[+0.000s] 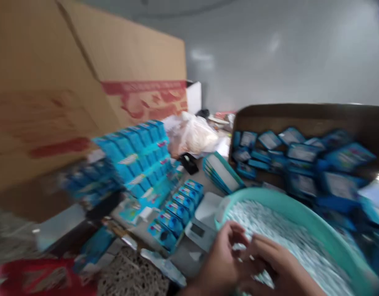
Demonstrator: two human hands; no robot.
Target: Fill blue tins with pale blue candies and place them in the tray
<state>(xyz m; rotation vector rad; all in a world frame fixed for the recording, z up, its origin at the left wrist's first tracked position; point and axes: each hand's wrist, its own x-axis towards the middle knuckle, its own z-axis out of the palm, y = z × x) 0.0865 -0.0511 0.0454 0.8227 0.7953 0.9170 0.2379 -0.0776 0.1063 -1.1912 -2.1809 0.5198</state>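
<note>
My left hand and my right hand are together over the near edge of a turquoise basin. The basin holds a heap of small, pale white-blue pieces. Both hands have curled fingers and their fingertips nearly meet. A few white bits show between the fingers; blur hides whether they are gripped or lie in the basin behind. Just left of my left hand is a grey-white digital scale with a small display. Beside it stands a row of small blue boxes.
A blue tiered display filled with small packs stands behind the row. At right, a brown carton holds many blue packs. A large cardboard box rises at left. Plastic bags lie at the back, and something red lies front left.
</note>
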